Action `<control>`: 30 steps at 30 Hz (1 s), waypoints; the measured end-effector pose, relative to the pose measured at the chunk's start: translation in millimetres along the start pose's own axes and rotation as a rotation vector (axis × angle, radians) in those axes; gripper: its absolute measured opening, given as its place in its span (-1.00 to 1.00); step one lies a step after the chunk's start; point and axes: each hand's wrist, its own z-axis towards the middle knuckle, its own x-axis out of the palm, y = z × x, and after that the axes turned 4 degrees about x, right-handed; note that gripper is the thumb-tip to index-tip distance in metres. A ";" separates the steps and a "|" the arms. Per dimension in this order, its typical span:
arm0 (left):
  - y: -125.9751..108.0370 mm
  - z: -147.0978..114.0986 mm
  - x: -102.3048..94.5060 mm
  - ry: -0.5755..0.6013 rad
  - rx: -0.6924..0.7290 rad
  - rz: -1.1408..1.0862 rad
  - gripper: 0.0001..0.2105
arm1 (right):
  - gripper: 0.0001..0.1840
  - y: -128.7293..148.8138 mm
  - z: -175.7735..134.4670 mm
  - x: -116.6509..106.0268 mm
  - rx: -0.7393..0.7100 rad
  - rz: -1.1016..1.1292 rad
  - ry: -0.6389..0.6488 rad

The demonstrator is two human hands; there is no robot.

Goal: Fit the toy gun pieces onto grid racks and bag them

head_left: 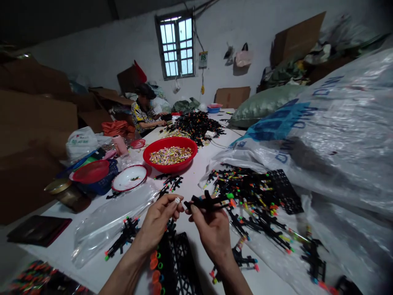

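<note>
My left hand [159, 215] pinches a small white plastic piece [177, 200] between thumb and fingertips. Close beside it, my right hand [215, 231] is closed round a black toy gun [209, 201] with a green and orange muzzle, its rear end towards the left hand. Below both hands stands a black plastic crate [184, 262], with a row of orange and green toy tips [155, 264] along its left side. More toy guns [123, 237] lie to the left, and a heap of toy guns [245, 184] spreads to the right.
A red basin [170, 167] of small colourful pieces stands ahead, with a large black pile [196, 125] behind it. A white enamel basin [130, 178] and clear plastic bag [107, 229] lie left. Big white sacks [346, 110] crowd the right. Another person [143, 110] sits at the far left.
</note>
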 end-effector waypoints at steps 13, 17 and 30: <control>-3.6 -19.1 21.7 -0.085 0.118 0.268 -0.72 | -0.74 7.0 -24.5 -1.9 0.002 0.053 -0.143; -10.4 -21.6 21.4 -0.068 0.291 0.512 -0.78 | -0.70 9.7 -25.5 -1.4 0.061 0.114 -0.171; -4.2 -29.1 9.8 0.106 0.462 0.868 -0.65 | -0.69 3.0 -18.7 -13.9 0.179 0.143 0.058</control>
